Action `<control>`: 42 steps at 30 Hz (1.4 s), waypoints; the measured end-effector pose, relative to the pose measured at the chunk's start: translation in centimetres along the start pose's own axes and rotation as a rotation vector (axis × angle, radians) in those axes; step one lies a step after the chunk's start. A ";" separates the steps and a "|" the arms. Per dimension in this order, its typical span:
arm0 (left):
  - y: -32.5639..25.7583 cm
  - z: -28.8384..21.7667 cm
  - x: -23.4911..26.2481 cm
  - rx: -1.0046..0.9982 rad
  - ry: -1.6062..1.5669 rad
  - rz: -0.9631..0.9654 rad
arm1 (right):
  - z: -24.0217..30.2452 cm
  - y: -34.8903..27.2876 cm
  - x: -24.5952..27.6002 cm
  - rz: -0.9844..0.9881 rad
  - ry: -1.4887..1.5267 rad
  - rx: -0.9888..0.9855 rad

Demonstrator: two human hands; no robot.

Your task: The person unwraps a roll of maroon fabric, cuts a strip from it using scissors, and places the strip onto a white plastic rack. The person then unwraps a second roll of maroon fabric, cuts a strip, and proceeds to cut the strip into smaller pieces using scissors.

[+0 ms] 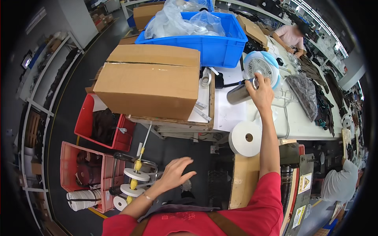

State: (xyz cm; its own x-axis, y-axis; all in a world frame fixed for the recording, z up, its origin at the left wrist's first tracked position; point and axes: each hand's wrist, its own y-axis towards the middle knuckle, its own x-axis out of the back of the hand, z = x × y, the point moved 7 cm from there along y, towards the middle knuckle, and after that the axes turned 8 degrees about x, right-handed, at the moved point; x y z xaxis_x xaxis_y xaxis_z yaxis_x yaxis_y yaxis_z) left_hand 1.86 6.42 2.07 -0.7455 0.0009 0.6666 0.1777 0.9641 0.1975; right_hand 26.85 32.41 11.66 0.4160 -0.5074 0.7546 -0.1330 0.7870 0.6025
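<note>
My right hand point(261, 93) grips a grey metal tumbler point(238, 95) near its top end and holds it tilted over the white tabletop. Just behind it is a small white and blue fan point(254, 65). Lower down, my left hand point(175, 173) hangs in the air in front of my body, fingers stretched out and thumb apart, with nothing in it. Thick rolls of white tape point(241, 138) lie between my right forearm and the table edge.
A big cardboard box point(151, 84) and a blue crate point(224, 41) with clear plastic bags occupy the bench. Red bins point(84, 120) stand at left beside a rod of white spools point(136, 174). Two other people work at right, one in pink point(290, 34), one in grey point(341, 181).
</note>
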 end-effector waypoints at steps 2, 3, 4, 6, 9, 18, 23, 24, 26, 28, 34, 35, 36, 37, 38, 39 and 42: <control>-3.1 2.4 0.0 0.116 -0.032 -0.025 | -0.9 1.2 -1.8 -0.105 -0.084 0.046; -3.9 3.5 1.3 0.208 -0.027 -0.004 | -1.3 1.6 -3.6 -0.148 -0.092 0.023; -4.7 4.1 1.4 0.292 -0.051 -0.007 | -1.7 2.2 -4.5 -0.195 -0.122 0.030; -5.5 5.0 1.2 0.369 -0.074 -0.016 | -2.4 3.1 -6.1 -0.248 -0.153 0.009; -4.9 4.6 0.9 0.307 -0.079 -0.040 | -2.2 3.6 -7.5 -0.308 -0.152 0.024; -1.1 3.8 0.3 0.198 -0.084 -0.004 | -0.2 2.9 -7.9 -0.422 0.030 0.120; -1.7 4.6 -0.7 0.237 -0.097 0.035 | -0.6 2.3 -9.1 -0.251 0.053 0.110; -2.1 5.0 -0.8 0.244 -0.097 0.032 | -0.6 2.3 -8.9 -0.168 0.071 0.103; -2.9 5.5 -0.8 0.263 -0.094 0.025 | -0.3 2.1 -8.0 -0.054 0.146 0.100; -3.4 5.7 -0.8 0.278 -0.090 0.016 | -1.3 1.8 -7.0 -0.018 0.188 0.070; -4.1 6.1 -1.3 0.304 -0.072 0.033 | -3.6 2.4 -4.3 -0.192 0.155 -0.087; -4.1 5.9 -1.5 0.312 -0.073 0.044 | -3.5 2.6 -4.6 -0.231 0.116 -0.065; -4.0 5.7 -1.5 0.319 -0.067 0.050 | -3.2 2.8 -5.1 -0.276 0.084 -0.044; -3.9 5.6 -1.4 0.326 -0.061 0.058 | -2.9 3.0 -5.6 -0.321 0.051 -0.023; -3.7 5.3 -1.4 0.314 -0.056 0.065 | -2.8 3.2 -6.1 -0.337 0.020 -0.003; -3.5 5.1 -1.4 0.304 -0.054 0.072 | -2.8 3.3 -6.4 -0.352 0.026 -0.010; 1.0 2.9 -1.3 0.095 0.013 0.105 | -3.1 3.4 -6.5 -0.390 0.020 -0.042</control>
State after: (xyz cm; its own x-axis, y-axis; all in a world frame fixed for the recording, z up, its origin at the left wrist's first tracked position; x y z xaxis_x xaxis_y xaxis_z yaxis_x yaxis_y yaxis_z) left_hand 1.09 8.13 -0.68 -0.7177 0.1005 0.6891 0.1925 0.9796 0.0576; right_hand 26.49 39.47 8.04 0.4459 -0.7645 0.4656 0.0751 0.5502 0.8316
